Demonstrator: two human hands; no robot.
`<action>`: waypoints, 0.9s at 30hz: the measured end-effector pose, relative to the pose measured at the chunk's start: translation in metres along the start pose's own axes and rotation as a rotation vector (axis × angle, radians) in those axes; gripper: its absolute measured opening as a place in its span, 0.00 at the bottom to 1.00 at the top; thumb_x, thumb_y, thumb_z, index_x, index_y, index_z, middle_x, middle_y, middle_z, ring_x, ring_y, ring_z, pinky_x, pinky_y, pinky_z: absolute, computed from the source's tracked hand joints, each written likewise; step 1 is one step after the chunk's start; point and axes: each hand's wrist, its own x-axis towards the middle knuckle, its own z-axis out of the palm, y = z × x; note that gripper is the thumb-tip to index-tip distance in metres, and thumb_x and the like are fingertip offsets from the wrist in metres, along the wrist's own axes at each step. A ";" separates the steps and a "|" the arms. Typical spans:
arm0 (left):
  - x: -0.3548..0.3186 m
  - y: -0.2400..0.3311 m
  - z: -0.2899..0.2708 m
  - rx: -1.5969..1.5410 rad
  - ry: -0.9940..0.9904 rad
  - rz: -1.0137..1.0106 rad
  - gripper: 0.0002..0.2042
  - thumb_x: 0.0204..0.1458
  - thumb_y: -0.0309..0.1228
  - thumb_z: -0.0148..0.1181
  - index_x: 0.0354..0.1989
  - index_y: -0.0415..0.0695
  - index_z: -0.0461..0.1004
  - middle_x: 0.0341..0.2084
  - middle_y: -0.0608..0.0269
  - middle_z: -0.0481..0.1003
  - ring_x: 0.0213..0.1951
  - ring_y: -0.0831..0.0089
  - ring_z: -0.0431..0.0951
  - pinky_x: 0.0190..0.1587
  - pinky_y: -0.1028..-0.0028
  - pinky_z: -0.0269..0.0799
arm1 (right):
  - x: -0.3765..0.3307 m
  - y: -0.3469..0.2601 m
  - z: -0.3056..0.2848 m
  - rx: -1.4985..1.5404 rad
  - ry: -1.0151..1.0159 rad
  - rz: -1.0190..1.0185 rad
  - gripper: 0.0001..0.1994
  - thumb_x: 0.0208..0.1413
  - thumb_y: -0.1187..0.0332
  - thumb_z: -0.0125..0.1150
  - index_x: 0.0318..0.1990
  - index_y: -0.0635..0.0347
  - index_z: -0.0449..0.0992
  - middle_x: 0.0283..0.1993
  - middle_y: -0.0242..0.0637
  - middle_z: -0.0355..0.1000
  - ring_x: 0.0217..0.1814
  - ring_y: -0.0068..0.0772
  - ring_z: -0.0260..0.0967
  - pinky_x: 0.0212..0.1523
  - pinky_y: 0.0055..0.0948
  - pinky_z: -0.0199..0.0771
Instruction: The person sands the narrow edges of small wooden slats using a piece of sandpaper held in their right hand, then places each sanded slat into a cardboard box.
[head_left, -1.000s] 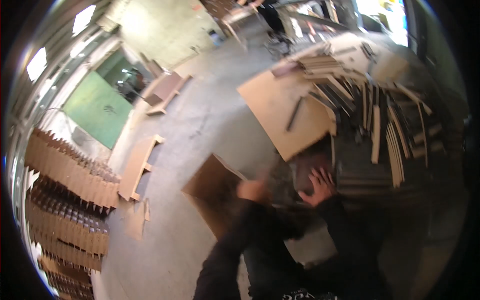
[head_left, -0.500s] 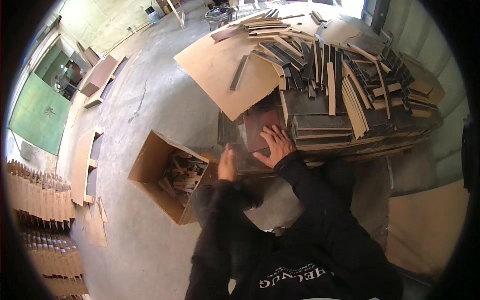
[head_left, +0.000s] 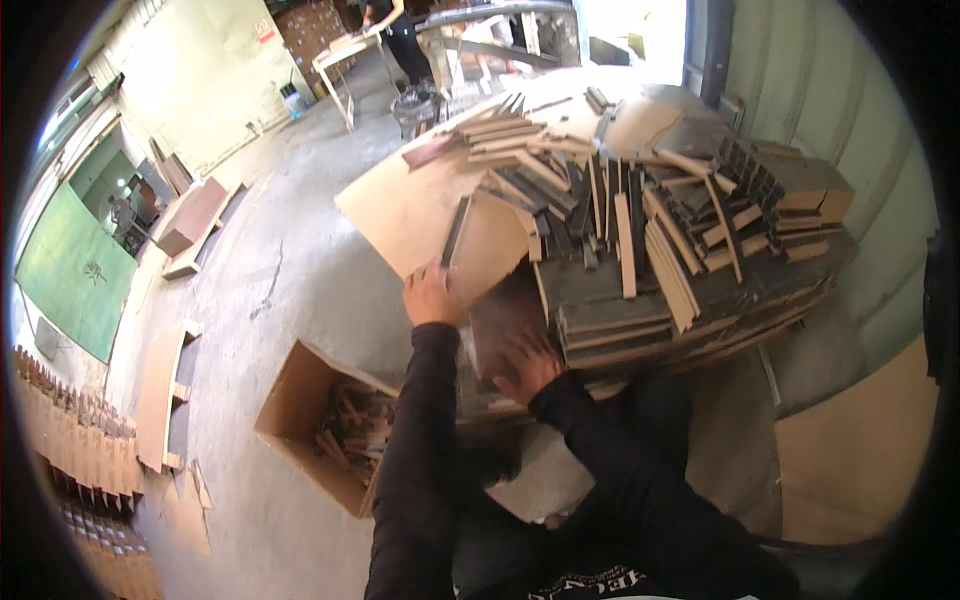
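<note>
My left hand (head_left: pixel 433 294) has its fingers curled at the near end of a narrow dark strip (head_left: pixel 457 228). The strip lies on a large tan sheet (head_left: pixel 385 205). My right hand (head_left: pixel 528 366), somewhat blurred, rests with fingers spread on a dark reddish-brown panel (head_left: pixel 503 312). This panel lies at the near edge of the stack, partly covered by that hand. To the right of it sits a stack of dark boards (head_left: pixel 615 338) with tan edges. Many loose tan and dark strips (head_left: pixel 627 245) are heaped on top.
An open cardboard box (head_left: pixel 292 415) with scrap pieces stands on the floor left of my legs. Low pallets with boards (head_left: pixel 163 395) and stacked cardboard pieces (head_left: pixel 85 440) are at the left. Another person (head_left: pixel 400 45) stands by a table (head_left: pixel 345 52) at the back.
My left hand has moved forward from beside the reddish-brown panel to the dark strip. My right hand stays on the panel, its fingers shifted slightly. The view has tilted up.
</note>
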 end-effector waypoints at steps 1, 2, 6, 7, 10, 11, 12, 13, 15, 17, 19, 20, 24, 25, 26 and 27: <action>0.013 0.002 0.011 0.070 -0.071 -0.035 0.17 0.46 0.38 0.51 0.42 0.43 0.68 0.31 0.55 0.72 0.38 0.60 0.70 0.40 0.64 0.65 | 0.000 0.001 0.001 0.030 0.050 -0.035 0.26 0.41 0.55 0.57 0.49 0.56 0.65 0.55 0.42 0.58 0.59 0.49 0.50 0.56 0.46 0.52; 0.027 0.007 0.018 0.139 -0.137 -0.067 0.17 0.46 0.39 0.50 0.43 0.45 0.68 0.31 0.55 0.73 0.38 0.59 0.70 0.40 0.63 0.66 | -0.001 0.004 0.003 0.058 0.104 -0.071 0.26 0.41 0.56 0.58 0.49 0.56 0.65 0.54 0.42 0.59 0.58 0.50 0.52 0.54 0.47 0.54; 0.048 0.001 0.017 0.267 -0.441 -0.115 0.20 0.44 0.39 0.49 0.47 0.48 0.65 0.30 0.53 0.73 0.37 0.60 0.72 0.38 0.63 0.67 | -0.003 -0.001 0.012 0.089 0.066 -0.044 0.26 0.40 0.57 0.59 0.49 0.55 0.65 0.54 0.43 0.59 0.57 0.50 0.53 0.52 0.49 0.56; 0.048 0.006 0.015 0.265 -0.507 -0.132 0.20 0.43 0.38 0.49 0.47 0.47 0.65 0.29 0.53 0.73 0.36 0.59 0.72 0.37 0.63 0.67 | -0.004 0.005 0.009 0.104 0.076 -0.032 0.26 0.40 0.57 0.59 0.49 0.56 0.65 0.54 0.43 0.59 0.58 0.50 0.53 0.53 0.49 0.55; -0.005 -0.012 -0.012 -0.005 -0.088 0.052 0.13 0.38 0.29 0.52 0.36 0.42 0.69 0.22 0.55 0.72 0.30 0.53 0.72 0.31 0.63 0.68 | -0.007 0.011 -0.001 0.029 0.075 0.005 0.26 0.43 0.55 0.57 0.51 0.56 0.64 0.56 0.43 0.57 0.60 0.49 0.49 0.57 0.47 0.50; -0.023 -0.022 -0.037 -0.133 -0.374 -0.048 0.13 0.37 0.28 0.52 0.35 0.42 0.70 0.22 0.54 0.72 0.29 0.55 0.72 0.31 0.65 0.68 | -0.007 0.012 -0.001 0.042 0.055 0.011 0.27 0.43 0.55 0.56 0.50 0.57 0.64 0.57 0.44 0.56 0.61 0.49 0.47 0.58 0.46 0.48; -0.047 -0.039 -0.062 -0.243 -0.669 -0.169 0.13 0.36 0.27 0.53 0.34 0.41 0.70 0.22 0.53 0.71 0.28 0.57 0.73 0.31 0.67 0.68 | -0.007 0.010 0.004 0.068 0.028 0.020 0.27 0.43 0.55 0.55 0.50 0.58 0.64 0.57 0.44 0.55 0.62 0.49 0.46 0.60 0.46 0.45; -0.074 -0.052 -0.087 -0.500 -0.761 -0.346 0.11 0.37 0.24 0.52 0.33 0.38 0.71 0.23 0.58 0.72 0.28 0.67 0.72 0.32 0.72 0.67 | -0.006 0.005 0.007 0.094 0.002 0.019 0.27 0.43 0.54 0.54 0.50 0.59 0.64 0.57 0.44 0.54 0.62 0.49 0.45 0.61 0.45 0.42; -0.117 -0.013 -0.122 -0.919 -0.752 -0.719 0.09 0.42 0.22 0.51 0.33 0.32 0.68 0.25 0.65 0.72 0.29 0.74 0.70 0.33 0.77 0.67 | -0.011 0.013 0.010 0.085 0.012 0.039 0.27 0.43 0.54 0.55 0.50 0.59 0.64 0.57 0.44 0.54 0.63 0.48 0.44 0.61 0.45 0.41; -0.163 -0.018 -0.107 -0.918 -0.534 -0.458 0.08 0.42 0.23 0.51 0.33 0.36 0.67 0.21 0.61 0.71 0.26 0.71 0.71 0.31 0.74 0.67 | -0.006 0.006 0.009 0.080 0.017 0.023 0.27 0.43 0.53 0.55 0.50 0.58 0.64 0.57 0.44 0.55 0.63 0.48 0.44 0.62 0.44 0.40; -0.173 -0.009 -0.085 -0.647 -0.510 -0.363 0.07 0.45 0.23 0.50 0.34 0.38 0.65 0.23 0.66 0.70 0.25 0.76 0.69 0.27 0.76 0.65 | -0.003 0.003 0.007 0.055 0.008 0.023 0.27 0.43 0.53 0.55 0.50 0.58 0.64 0.57 0.43 0.55 0.63 0.47 0.44 0.62 0.44 0.40; -0.155 0.024 -0.083 -0.426 -0.533 -0.404 0.06 0.46 0.26 0.49 0.33 0.40 0.64 0.25 0.57 0.71 0.26 0.69 0.72 0.28 0.72 0.66 | -0.006 0.011 0.007 0.049 -0.002 0.056 0.28 0.43 0.53 0.55 0.50 0.58 0.64 0.57 0.42 0.55 0.63 0.46 0.43 0.62 0.43 0.39; -0.134 0.033 -0.066 0.081 -0.409 0.070 0.14 0.46 0.35 0.51 0.39 0.44 0.63 0.21 0.48 0.72 0.23 0.51 0.72 0.23 0.58 0.64 | -0.001 0.004 0.000 0.051 -0.063 0.098 0.28 0.43 0.51 0.55 0.51 0.57 0.63 0.58 0.42 0.53 0.64 0.46 0.41 0.62 0.43 0.38; -0.134 0.033 -0.070 0.130 -0.503 0.070 0.15 0.46 0.36 0.51 0.42 0.45 0.62 0.19 0.49 0.72 0.22 0.51 0.72 0.23 0.59 0.64 | -0.001 0.004 -0.002 0.033 -0.084 0.089 0.28 0.44 0.51 0.54 0.52 0.56 0.63 0.59 0.41 0.53 0.64 0.46 0.41 0.62 0.43 0.38; -0.131 0.035 -0.073 0.180 -0.607 0.075 0.18 0.46 0.36 0.51 0.45 0.46 0.62 0.18 0.49 0.72 0.21 0.52 0.72 0.22 0.59 0.64 | -0.002 0.004 -0.001 0.019 -0.105 0.088 0.28 0.45 0.50 0.54 0.52 0.55 0.63 0.59 0.41 0.53 0.64 0.46 0.41 0.62 0.43 0.39; -0.128 0.039 -0.076 0.200 -0.660 0.073 0.20 0.46 0.36 0.51 0.48 0.47 0.60 0.17 0.50 0.72 0.20 0.52 0.72 0.21 0.59 0.64 | -0.001 0.005 -0.001 0.025 -0.101 0.079 0.28 0.45 0.51 0.54 0.52 0.55 0.62 0.59 0.41 0.52 0.64 0.46 0.41 0.62 0.43 0.38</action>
